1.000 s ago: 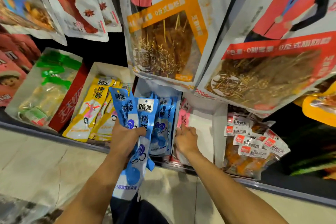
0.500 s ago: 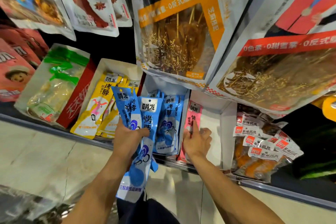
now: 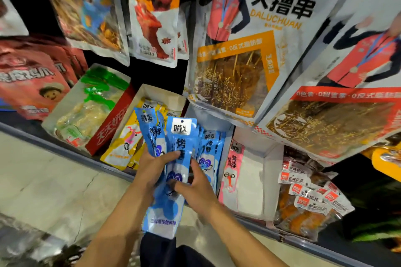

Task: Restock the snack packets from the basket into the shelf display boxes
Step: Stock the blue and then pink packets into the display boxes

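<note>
Shop aisle: pale tiled floor (image 3: 50,180), low shelf edge (image 3: 71,154) running diagonally, big skewer-snack bags (image 3: 236,54) hanging above. Display boxes side by side on the shelf: white box (image 3: 149,93) with yellow packets (image 3: 123,147), next box with blue packets (image 3: 211,151), then a white box (image 3: 253,184) with one pink packet (image 3: 233,162) at its left wall, otherwise mostly bare. Left hand (image 3: 152,169) fingers clamped around a fan of blue snack packets (image 3: 180,154), held in front of the boxes. Right hand (image 3: 195,191) pinching the front packet, thumb on its face. Basket not visible.
</note>
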The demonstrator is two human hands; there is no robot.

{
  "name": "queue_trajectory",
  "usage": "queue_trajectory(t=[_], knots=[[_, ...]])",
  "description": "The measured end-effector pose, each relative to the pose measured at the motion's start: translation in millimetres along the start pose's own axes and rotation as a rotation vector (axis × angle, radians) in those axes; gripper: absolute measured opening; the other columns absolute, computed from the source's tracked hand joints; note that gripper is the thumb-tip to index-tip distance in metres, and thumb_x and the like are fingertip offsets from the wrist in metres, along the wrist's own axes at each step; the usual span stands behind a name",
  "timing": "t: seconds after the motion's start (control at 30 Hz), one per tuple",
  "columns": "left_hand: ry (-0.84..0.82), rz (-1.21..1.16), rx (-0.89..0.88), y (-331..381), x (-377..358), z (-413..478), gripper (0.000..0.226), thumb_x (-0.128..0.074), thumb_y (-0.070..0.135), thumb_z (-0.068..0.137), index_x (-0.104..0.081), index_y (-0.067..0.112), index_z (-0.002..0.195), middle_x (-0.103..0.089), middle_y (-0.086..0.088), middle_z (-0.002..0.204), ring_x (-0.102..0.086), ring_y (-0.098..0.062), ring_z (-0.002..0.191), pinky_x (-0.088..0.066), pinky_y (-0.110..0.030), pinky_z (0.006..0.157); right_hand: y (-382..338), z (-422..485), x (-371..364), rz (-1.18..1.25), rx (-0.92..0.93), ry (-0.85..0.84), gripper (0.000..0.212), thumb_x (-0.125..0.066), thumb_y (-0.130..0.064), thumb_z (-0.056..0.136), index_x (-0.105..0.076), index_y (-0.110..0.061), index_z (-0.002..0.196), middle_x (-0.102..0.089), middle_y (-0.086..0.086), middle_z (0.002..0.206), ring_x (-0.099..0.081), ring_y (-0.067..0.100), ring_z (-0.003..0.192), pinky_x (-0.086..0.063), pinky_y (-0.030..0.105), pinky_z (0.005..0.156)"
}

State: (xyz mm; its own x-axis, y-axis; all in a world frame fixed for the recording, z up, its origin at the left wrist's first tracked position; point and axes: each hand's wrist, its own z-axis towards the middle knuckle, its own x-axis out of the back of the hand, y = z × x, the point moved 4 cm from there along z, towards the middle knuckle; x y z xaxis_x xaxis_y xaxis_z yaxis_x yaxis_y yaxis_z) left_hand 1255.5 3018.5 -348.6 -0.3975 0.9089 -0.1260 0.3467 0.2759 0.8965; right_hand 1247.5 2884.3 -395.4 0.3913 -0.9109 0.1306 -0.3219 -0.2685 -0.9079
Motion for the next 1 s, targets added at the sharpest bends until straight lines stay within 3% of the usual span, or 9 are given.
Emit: queue_trajectory(t=[0.07, 0.2, 0.33, 0.47, 0.53, 0.6, 0.67, 0.87, 1.0], knots=[[-0.021, 0.010, 0.004, 1, 4, 4, 0.040, -0.074, -0.003, 0.082, -0.062, 0.012, 0.117, -0.074, -0.008, 0.101, -0.074, -0.018, 0.081, -0.055, -0.021, 0.055, -3, 5, 0, 0.012, -0.012, 0.031, 0.063, -0.065, -0.026, 0.076, -0.043, -0.045, 0.132, -0.065, -0.015, 0.120, -0.065, 0.008, 0.105, -0.054, 0.037, 0.093], [-0.007, 0.058, 0.040, -4, 14, 8, 0.046, -0.069, -0.010, 0.081, -0.055, 0.004, 0.122, -0.070, -0.015, 0.100, -0.066, -0.019, 0.077, -0.051, -0.023, 0.057, -8, 8, -2, 0.171, -0.067, 0.188, 0.042, -0.054, 0.000, 0.093, -0.037, -0.027, 0.120, -0.058, -0.019, 0.102, -0.059, -0.008, 0.082, -0.050, 0.008, 0.063], [0.125, 0.083, 0.019, -7, 27, 7, 0.033, -0.068, -0.013, 0.077, -0.056, 0.005, 0.102, -0.060, -0.008, 0.084, -0.054, -0.019, 0.066, -0.043, -0.024, 0.053, -6, 23, 21, 0.230, -0.095, 0.469, 0.073, -0.066, -0.017, 0.087, -0.028, -0.023, 0.150, -0.053, 0.003, 0.143, -0.063, 0.020, 0.112, -0.052, 0.041, 0.098], [0.192, 0.033, 0.026, -6, 38, 17, 0.039, -0.069, -0.011, 0.074, -0.061, 0.007, 0.107, -0.068, -0.008, 0.094, -0.063, -0.026, 0.080, -0.045, -0.025, 0.057, -26, 51, 53, -0.198, -0.032, 0.491, 0.086, -0.063, -0.024, 0.093, -0.005, -0.019, 0.157, -0.054, 0.012, 0.136, -0.061, 0.025, 0.109, -0.050, 0.036, 0.094], [0.177, 0.038, 0.005, -5, 37, 21, 0.037, -0.069, -0.011, 0.075, -0.061, 0.005, 0.107, -0.069, -0.009, 0.094, -0.065, -0.027, 0.084, -0.046, -0.025, 0.058, -24, 65, 57, -0.572, -0.047, 0.427, 0.085, -0.058, -0.022, 0.096, 0.002, -0.013, 0.156, -0.024, 0.018, 0.157, -0.041, 0.032, 0.135, -0.038, 0.036, 0.106], [0.165, 0.017, -0.001, -5, 34, 23, 0.038, -0.069, -0.011, 0.075, -0.061, 0.004, 0.109, -0.070, -0.012, 0.099, -0.067, -0.029, 0.090, -0.050, -0.026, 0.064, -12, 74, 59, -1.030, -0.061, 0.350, 0.079, -0.056, -0.024, 0.096, -0.006, -0.008, 0.155, 0.003, 0.023, 0.161, -0.014, 0.040, 0.147, -0.021, 0.040, 0.117], [0.163, 0.006, -0.005, -5, 33, 25, 0.037, -0.069, -0.011, 0.076, -0.062, 0.005, 0.109, -0.069, -0.010, 0.096, -0.067, -0.026, 0.087, -0.050, -0.026, 0.065, -2, 81, 59, -1.377, -0.018, 0.276, 0.068, -0.051, -0.028, 0.096, -0.022, -0.002, 0.151, 0.004, 0.026, 0.160, -0.002, 0.040, 0.149, -0.010, 0.044, 0.122], [0.161, -0.050, 0.008, -10, 31, 28, 0.042, -0.069, -0.011, 0.079, -0.058, 0.004, 0.116, -0.065, 0.001, 0.086, -0.062, -0.012, 0.074, -0.043, -0.022, 0.055, 22, 86, 52, -1.577, 0.000, 0.196, 0.063, -0.038, -0.011, 0.098, -0.012, -0.012, 0.156, -0.012, 0.023, 0.161, -0.036, 0.037, 0.139, -0.030, 0.042, 0.115], [0.140, -0.074, 0.045, -22, 28, 25, 0.048, -0.071, -0.010, 0.079, -0.058, 0.009, 0.120, -0.070, -0.003, 0.099, -0.065, -0.013, 0.081, -0.046, -0.024, 0.057, 35, 87, 49, -1.625, -0.057, 0.209, 0.060, -0.035, -0.012, 0.100, -0.013, -0.007, 0.155, -0.014, 0.026, 0.159, -0.036, 0.038, 0.138, -0.030, 0.043, 0.115]])
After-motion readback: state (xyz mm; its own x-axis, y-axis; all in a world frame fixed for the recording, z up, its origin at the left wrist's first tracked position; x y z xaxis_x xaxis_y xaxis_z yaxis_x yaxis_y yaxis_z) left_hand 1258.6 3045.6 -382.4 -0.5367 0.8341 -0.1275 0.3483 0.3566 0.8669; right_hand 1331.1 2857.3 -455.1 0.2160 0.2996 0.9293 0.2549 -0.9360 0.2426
